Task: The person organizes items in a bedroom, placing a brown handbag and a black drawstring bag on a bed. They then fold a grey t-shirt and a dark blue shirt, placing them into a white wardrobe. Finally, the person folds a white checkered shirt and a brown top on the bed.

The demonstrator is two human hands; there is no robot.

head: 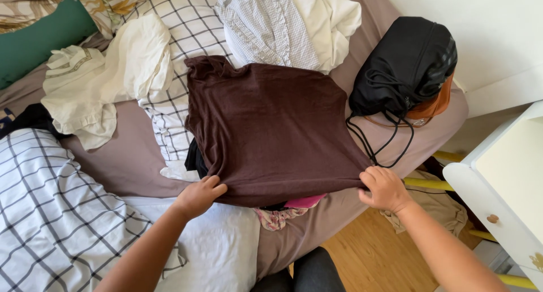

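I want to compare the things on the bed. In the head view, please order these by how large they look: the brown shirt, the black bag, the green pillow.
1. brown shirt, spread flat, held at its near edge by both hands
2. black bag
3. green pillow, cut off by the frame, so its full size is unsure

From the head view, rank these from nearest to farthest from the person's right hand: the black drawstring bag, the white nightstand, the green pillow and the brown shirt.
1. Brown shirt: its hem is pinched in the right hand.
2. Black drawstring bag and white nightstand: bag above the hand, nightstand to its right; too close to call.
3. Green pillow: far top left corner.
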